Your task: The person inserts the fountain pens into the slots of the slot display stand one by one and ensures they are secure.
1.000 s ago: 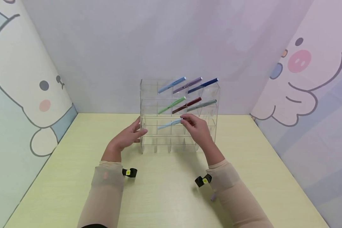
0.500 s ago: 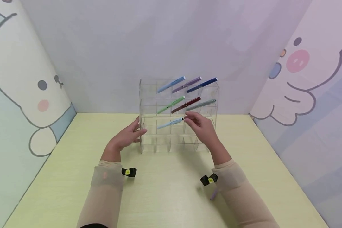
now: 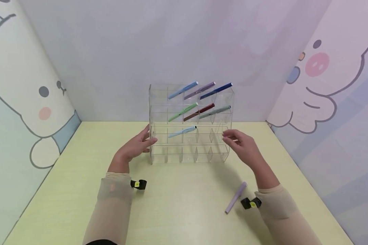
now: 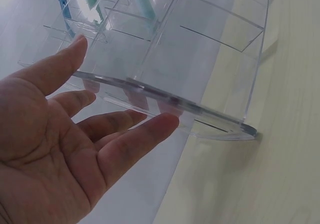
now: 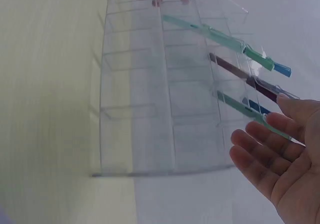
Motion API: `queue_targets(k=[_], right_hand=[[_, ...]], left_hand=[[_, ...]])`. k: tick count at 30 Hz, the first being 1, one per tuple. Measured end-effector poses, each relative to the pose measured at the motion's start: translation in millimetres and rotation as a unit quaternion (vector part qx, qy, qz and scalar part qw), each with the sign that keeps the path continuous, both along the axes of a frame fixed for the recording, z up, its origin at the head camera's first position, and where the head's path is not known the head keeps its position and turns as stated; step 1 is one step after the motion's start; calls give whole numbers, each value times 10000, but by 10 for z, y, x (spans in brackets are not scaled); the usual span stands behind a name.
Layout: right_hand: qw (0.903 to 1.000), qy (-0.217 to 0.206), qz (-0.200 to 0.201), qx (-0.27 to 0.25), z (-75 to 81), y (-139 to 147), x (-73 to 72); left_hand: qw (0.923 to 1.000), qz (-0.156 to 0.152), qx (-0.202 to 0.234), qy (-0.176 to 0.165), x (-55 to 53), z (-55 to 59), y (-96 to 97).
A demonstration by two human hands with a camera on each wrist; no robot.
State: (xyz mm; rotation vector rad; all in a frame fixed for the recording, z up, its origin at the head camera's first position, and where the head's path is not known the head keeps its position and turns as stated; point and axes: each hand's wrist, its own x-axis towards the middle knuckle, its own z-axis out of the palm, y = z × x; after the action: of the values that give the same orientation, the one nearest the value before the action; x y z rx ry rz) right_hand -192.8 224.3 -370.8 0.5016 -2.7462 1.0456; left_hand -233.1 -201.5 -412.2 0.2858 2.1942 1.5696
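Observation:
A clear acrylic pen rack (image 3: 188, 149) with stepped rows of compartments stands upright on the table. My left hand (image 3: 135, 144) rests at its left side; in the left wrist view its extended fingers (image 4: 145, 139) lie along the side panel. A pale blue pen (image 3: 182, 131) leans in the third row from the top. Right of it my right hand (image 3: 242, 144) hovers near the rack's right end, fingers loosely bent and holding nothing. On the table, a light purple pen (image 3: 236, 198) lies beside my right wrist.
The top row holds a light blue pen (image 3: 183, 90), a purple pen (image 3: 200, 90) and a dark blue pen (image 3: 216, 91). Below are a green pen (image 3: 183, 112), a dark red pen (image 3: 199, 112) and a grey-green pen (image 3: 215, 111). A printed curtain (image 3: 110, 61) hangs behind.
My right hand has let go of the pale blue pen, which stays in the rack, and moved right. The light purple pen on the table has come into full view. My left hand stays put.

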Motion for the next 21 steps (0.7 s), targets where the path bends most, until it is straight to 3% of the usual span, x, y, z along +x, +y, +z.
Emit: queue_targets(k=[4,11,16,21], right_hand=[[9937,-759,381,734,-93,294,188],[9655,-1842,1078,1494,-343,626,479],[9521,-2159,1429,1629,-511,665,577],[9500,-2102,1504,1752,-603,642,602]], left_hand=[[10000,14,-59,-36,-10,-13,3],[9999,65,-144,20,5,-3,-1],[9999,106,-100,15,12,-6,-8],[9999,75,-87,42,6,-15,-3]])
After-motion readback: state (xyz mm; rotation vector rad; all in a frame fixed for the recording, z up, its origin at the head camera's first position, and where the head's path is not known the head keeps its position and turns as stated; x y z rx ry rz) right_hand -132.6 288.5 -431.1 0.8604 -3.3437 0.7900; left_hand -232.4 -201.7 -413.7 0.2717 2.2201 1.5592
